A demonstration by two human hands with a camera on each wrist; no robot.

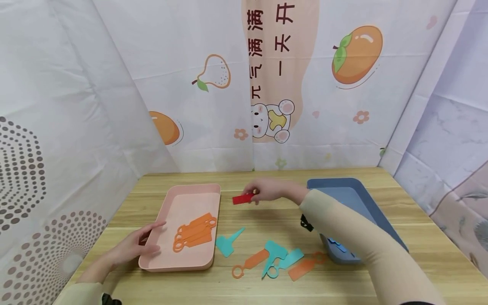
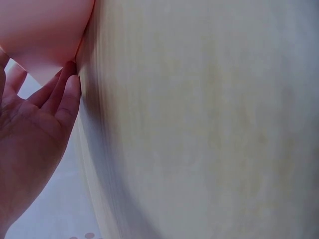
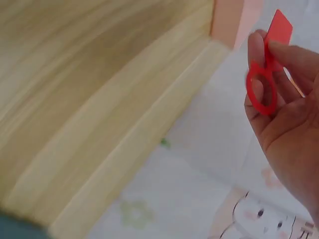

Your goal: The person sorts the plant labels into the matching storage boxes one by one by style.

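My right hand [image 1: 267, 189] pinches a red plastic tag [image 1: 242, 198] above the table, between the two trays. In the right wrist view the tag's flat blade [image 3: 280, 31] points up, and its ring end sits against the fingers. At the left side of the pink tray [image 1: 194, 189], my left hand [image 1: 133, 245] holds the tray's wall, with fingers over the rim and others against the outside. Several orange ring-ended tags [image 1: 195, 231] lie overlapped inside that tray. The left wrist view shows fingertips touching the pink tray's outer side [image 2: 45, 30].
A blue tray [image 1: 366, 199] stands at the right, partly behind the right forearm, with blue tags [image 1: 337, 245] inside. On the table [image 1: 183, 288] between the trays lie teal T-shaped tags [image 1: 227, 245], orange tags [image 1: 256, 259] and a teal ring tag [image 1: 291, 257]. A small black piece [image 1: 306, 223] lies near the blue tray.
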